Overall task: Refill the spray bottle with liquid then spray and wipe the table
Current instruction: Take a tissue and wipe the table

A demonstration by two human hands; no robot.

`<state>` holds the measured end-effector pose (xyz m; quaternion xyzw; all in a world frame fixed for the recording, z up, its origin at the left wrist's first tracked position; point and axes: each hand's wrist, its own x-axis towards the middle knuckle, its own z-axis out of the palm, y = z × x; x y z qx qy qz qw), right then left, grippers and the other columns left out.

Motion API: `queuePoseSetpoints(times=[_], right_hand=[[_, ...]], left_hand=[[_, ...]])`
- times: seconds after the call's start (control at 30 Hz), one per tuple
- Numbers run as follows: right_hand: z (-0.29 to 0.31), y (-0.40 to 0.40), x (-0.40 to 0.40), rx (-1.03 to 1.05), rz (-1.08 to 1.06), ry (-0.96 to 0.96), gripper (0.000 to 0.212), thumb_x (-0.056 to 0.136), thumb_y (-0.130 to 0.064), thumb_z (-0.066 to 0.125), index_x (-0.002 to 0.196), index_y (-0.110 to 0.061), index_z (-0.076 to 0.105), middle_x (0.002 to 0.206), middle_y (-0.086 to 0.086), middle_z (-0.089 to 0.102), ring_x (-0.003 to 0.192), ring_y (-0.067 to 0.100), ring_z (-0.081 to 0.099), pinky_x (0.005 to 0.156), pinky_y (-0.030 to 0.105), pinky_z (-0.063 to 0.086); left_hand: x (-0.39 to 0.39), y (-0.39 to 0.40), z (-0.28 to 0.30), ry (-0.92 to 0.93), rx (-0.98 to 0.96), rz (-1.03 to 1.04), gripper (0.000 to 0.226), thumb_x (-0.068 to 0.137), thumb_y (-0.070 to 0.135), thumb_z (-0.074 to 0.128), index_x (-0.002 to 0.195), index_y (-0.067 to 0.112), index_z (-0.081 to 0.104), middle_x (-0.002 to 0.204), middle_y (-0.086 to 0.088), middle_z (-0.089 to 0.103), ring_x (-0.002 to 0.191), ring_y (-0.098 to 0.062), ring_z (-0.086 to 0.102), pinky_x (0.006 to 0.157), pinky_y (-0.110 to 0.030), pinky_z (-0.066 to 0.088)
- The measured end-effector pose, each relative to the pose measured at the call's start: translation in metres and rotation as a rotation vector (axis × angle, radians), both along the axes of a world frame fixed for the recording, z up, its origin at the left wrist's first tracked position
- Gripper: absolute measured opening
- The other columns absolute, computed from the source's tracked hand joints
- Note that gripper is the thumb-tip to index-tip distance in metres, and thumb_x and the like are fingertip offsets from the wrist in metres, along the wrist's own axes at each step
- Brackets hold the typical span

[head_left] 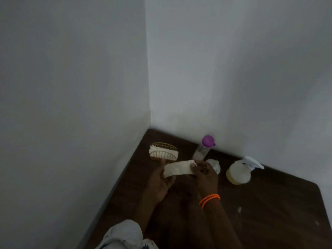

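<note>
- Head view, tissue: held above the counter between both hands. Left hand grip curled round one end; right hand grip pinching the other.
- Handling: probably light, soft, tears easily; best folded and pressed flat.
- Spray bottle: upright, right of the hands, near the wall; likely light, take by the neck.
- Purple-capped bottle, tissue holder: back corner.
- Room: walls hem left and rear; open surface lies right and nearer.
</note>
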<state>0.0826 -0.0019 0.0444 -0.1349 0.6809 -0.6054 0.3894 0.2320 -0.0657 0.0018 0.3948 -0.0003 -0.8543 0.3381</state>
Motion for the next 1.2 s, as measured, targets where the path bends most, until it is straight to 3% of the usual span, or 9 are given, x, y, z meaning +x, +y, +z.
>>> queuePoseSetpoints(times=[0.13, 0.27, 0.37, 0.5, 0.57, 0.67, 0.8, 1.03, 1.2], right_hand=[[-0.048, 0.062, -0.014, 0.204, -0.047, -0.046, 0.017, 0.083, 0.008, 0.072, 0.095, -0.003, 0.068, 0.102, 0.022, 0.067, 0.092, 0.033, 0.068, 0.048, 0.026, 0.057], [-0.08, 0.089, -0.023, 0.347, -0.09, -0.06, 0.017, 0.082, 0.009, 0.073, 0.09, -0.004, 0.066, 0.103, 0.027, 0.068, 0.081, 0.03, 0.067, 0.046, 0.031, 0.057], [-0.085, 0.084, -0.029, 0.305, -0.127, 0.093, 0.016, 0.081, -0.001, 0.077, 0.089, -0.011, 0.068, 0.096, 0.018, 0.072, 0.086, 0.029, 0.07, 0.068, 0.043, 0.062], [-0.095, 0.084, -0.025, 0.486, 0.027, 0.421, 0.035, 0.088, -0.02, 0.072, 0.122, -0.014, 0.065, 0.122, 0.007, 0.068, 0.114, 0.024, 0.063, 0.102, 0.038, 0.048], [-0.1, 0.09, -0.014, 0.48, 0.153, 0.52, 0.038, 0.093, -0.014, 0.065, 0.131, -0.013, 0.062, 0.136, 0.008, 0.061, 0.126, 0.025, 0.056, 0.107, 0.032, 0.039], [-0.108, 0.094, -0.003, 0.487, 0.534, 0.797, 0.05, 0.099, -0.018, 0.053, 0.148, -0.016, 0.046, 0.16, 0.008, 0.033, 0.149, 0.028, 0.03, 0.119, 0.031, 0.021], [-0.119, 0.078, -0.005, 0.621, 0.89, 1.012, 0.062, 0.103, -0.034, 0.036, 0.159, -0.028, 0.01, 0.168, 0.008, 0.0, 0.155, 0.024, -0.003, 0.124, 0.041, 0.003], [-0.127, 0.038, -0.014, 0.684, 0.947, 1.013, 0.071, 0.094, -0.055, 0.009, 0.159, -0.027, 0.0, 0.167, 0.014, -0.002, 0.155, 0.026, -0.006, 0.124, 0.046, -0.004], [-0.133, 0.014, -0.018, 0.682, 0.962, 0.992, 0.069, 0.103, -0.047, 0.034, 0.158, -0.032, -0.006, 0.166, 0.013, -0.011, 0.154, 0.028, -0.012, 0.124, 0.047, -0.007]], left_hand=[[0.002, 0.028, -0.023, -0.472, -0.103, -0.338, 0.022, 0.09, 0.001, 0.071, 0.111, 0.003, 0.071, 0.125, -0.02, 0.066, 0.103, -0.028, 0.065, 0.073, -0.036, 0.061], [-0.014, 0.037, -0.031, -0.634, -0.202, -0.48, 0.012, 0.09, 0.0, 0.072, 0.1, 0.006, 0.074, 0.126, -0.02, 0.065, 0.107, -0.028, 0.065, 0.06, -0.028, 0.061], [-0.035, 0.027, -0.026, -0.751, -0.32, -0.464, 0.016, 0.09, 0.012, 0.075, 0.106, 0.014, 0.073, 0.126, -0.013, 0.067, 0.106, -0.024, 0.065, 0.07, -0.032, 0.063], [-0.041, 0.04, -0.037, -1.471, -0.831, -0.588, 0.045, 0.096, 0.042, 0.064, 0.137, 0.022, 0.059, 0.138, -0.002, 0.061, 0.126, -0.019, 0.057, 0.105, -0.041, 0.05], [-0.038, 0.057, -0.049, -1.489, -1.058, -0.656, 0.044, 0.101, 0.037, 0.057, 0.143, 0.025, 0.053, 0.148, 0.0, 0.053, 0.136, -0.016, 0.048, 0.114, -0.038, 0.042], [-0.033, 0.074, -0.075, -1.429, -1.449, -1.105, 0.056, 0.105, 0.03, 0.048, 0.158, 0.021, 0.031, 0.166, -0.002, 0.026, 0.154, -0.015, 0.02, 0.127, -0.035, 0.015], [-0.037, 0.068, -0.094, -1.537, -1.687, -1.421, 0.07, 0.105, 0.037, 0.04, 0.161, 0.011, 0.007, 0.17, -0.011, 0.002, 0.157, -0.024, -0.003, 0.119, -0.037, -0.013], [-0.042, 0.026, -0.093, -1.536, -1.675, -1.455, 0.074, 0.104, 0.04, 0.043, 0.161, 0.013, 0.005, 0.17, -0.01, 0.004, 0.157, -0.024, 0.0, 0.128, -0.043, -0.001], [-0.044, 0.005, -0.087, -1.57, -1.677, -1.405, 0.07, 0.103, 0.038, 0.044, 0.161, 0.012, 0.014, 0.169, -0.011, 0.013, 0.157, -0.023, 0.009, 0.128, -0.043, 0.0]])
